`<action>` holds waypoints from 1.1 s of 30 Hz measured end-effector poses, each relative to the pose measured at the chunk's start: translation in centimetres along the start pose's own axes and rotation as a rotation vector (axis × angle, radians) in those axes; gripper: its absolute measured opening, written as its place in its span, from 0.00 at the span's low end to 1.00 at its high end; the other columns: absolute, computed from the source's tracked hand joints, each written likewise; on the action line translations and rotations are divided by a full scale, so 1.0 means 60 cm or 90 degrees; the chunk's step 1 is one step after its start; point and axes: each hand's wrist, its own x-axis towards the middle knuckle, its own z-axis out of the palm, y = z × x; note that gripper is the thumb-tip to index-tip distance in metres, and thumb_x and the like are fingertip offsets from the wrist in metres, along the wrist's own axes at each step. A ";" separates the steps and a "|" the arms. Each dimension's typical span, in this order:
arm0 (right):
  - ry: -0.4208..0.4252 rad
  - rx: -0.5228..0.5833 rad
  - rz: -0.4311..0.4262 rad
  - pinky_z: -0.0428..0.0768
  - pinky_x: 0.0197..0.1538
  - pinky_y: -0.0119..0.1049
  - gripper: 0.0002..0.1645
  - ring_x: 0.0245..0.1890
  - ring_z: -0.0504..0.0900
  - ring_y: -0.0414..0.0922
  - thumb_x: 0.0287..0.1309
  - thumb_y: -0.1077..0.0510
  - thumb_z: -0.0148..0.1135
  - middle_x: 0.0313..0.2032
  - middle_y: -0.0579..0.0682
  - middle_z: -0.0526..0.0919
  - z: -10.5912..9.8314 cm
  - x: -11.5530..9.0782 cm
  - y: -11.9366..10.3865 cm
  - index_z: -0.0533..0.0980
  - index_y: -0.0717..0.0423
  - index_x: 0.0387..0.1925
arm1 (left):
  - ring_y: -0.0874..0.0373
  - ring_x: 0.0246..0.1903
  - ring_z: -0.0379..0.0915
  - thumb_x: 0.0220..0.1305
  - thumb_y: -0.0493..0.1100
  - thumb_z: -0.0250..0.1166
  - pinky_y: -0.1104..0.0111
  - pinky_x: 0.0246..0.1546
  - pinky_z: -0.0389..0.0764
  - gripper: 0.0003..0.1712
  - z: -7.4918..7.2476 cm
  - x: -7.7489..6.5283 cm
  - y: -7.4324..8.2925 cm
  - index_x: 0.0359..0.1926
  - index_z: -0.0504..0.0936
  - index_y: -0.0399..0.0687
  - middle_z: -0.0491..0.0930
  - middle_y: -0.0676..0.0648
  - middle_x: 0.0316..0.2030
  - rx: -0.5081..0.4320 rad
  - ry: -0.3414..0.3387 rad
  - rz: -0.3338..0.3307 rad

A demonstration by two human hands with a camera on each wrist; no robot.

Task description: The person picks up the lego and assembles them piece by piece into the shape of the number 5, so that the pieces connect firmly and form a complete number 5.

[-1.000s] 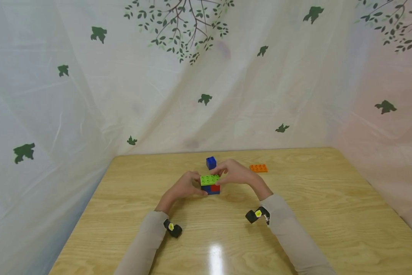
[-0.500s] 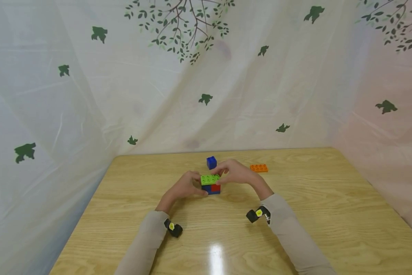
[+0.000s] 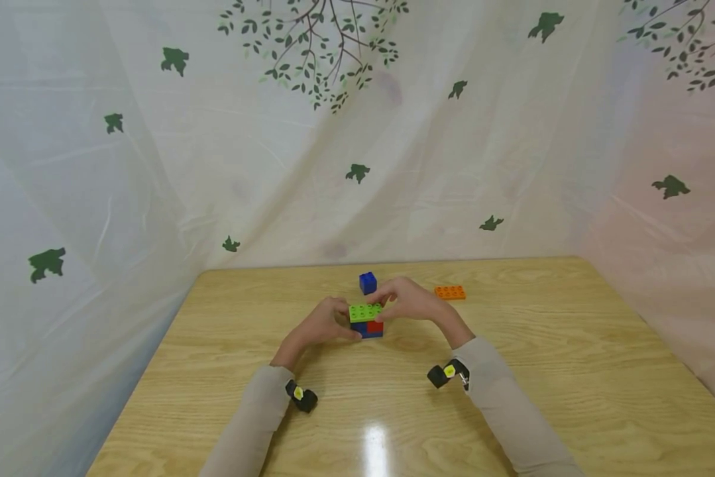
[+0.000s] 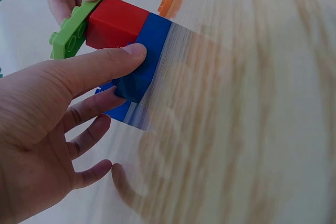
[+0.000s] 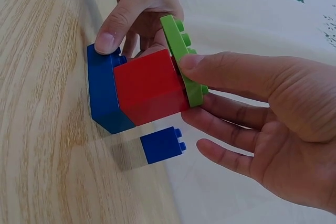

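Holding a small brick stack between 2 hands, the person has it on the table [image 3: 363, 384], roughly in the middle. We see a dark blue brick [image 5: 102, 90] at its foot, a red brick [image 5: 149, 85] over the right end of that, and a green brick [image 3: 364, 313] across the top, overhanging the red towards the left. Whether the green is seated all the way down, we cannot tell.

The right hand [image 3: 407, 299] pinches the green brick at its right end, thumb on the near edge, fingers beyond. The left hand [image 3: 321, 322] pinches the dark blue brick, thumb on its near face; in the left wrist view the lower fingers spread loosely, away from the bricks.

We judge these pieces to be hard plastic: light, stiff, not fragile, slightly slick on flat faces. We would brace the dark blue brick by its long sides and press the green directly above the red; pushing on the overhang could lever it off.

Farther out, we find a loose blue brick [image 3: 368, 283] behind the stack, an orange brick [image 3: 450, 293] to the right, and a printed cloth [image 3: 274, 165] beyond the table.
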 end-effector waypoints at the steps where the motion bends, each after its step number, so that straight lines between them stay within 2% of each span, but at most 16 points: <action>1: 0.000 -0.002 -0.002 0.78 0.57 0.53 0.21 0.43 0.83 0.42 0.59 0.58 0.73 0.45 0.49 0.88 0.000 0.000 0.000 0.85 0.55 0.54 | 0.56 0.45 0.72 0.49 0.43 0.82 0.57 0.55 0.67 0.15 0.000 0.000 0.000 0.38 0.91 0.45 0.86 0.50 0.39 -0.002 0.000 -0.003; 11: 0.001 -0.008 -0.012 0.79 0.56 0.54 0.22 0.42 0.83 0.41 0.58 0.59 0.73 0.45 0.49 0.87 0.002 0.001 0.002 0.84 0.56 0.55 | 0.56 0.45 0.72 0.49 0.43 0.82 0.57 0.54 0.67 0.15 0.000 -0.002 0.006 0.39 0.91 0.45 0.86 0.50 0.39 0.001 0.003 -0.004; 19: 0.001 -0.011 -0.003 0.78 0.58 0.55 0.21 0.44 0.83 0.50 0.58 0.59 0.74 0.44 0.49 0.87 0.002 0.001 0.001 0.85 0.56 0.55 | 0.56 0.45 0.72 0.49 0.43 0.82 0.54 0.56 0.67 0.15 0.000 -0.001 0.006 0.39 0.91 0.46 0.86 0.50 0.40 0.001 0.001 -0.006; 33: 0.005 0.012 0.002 0.77 0.58 0.58 0.22 0.45 0.83 0.56 0.57 0.61 0.74 0.44 0.51 0.87 0.003 -0.002 -0.006 0.84 0.58 0.54 | 0.56 0.46 0.73 0.49 0.42 0.82 0.52 0.58 0.68 0.14 0.000 -0.003 0.008 0.38 0.91 0.45 0.86 0.50 0.39 -0.005 0.003 -0.013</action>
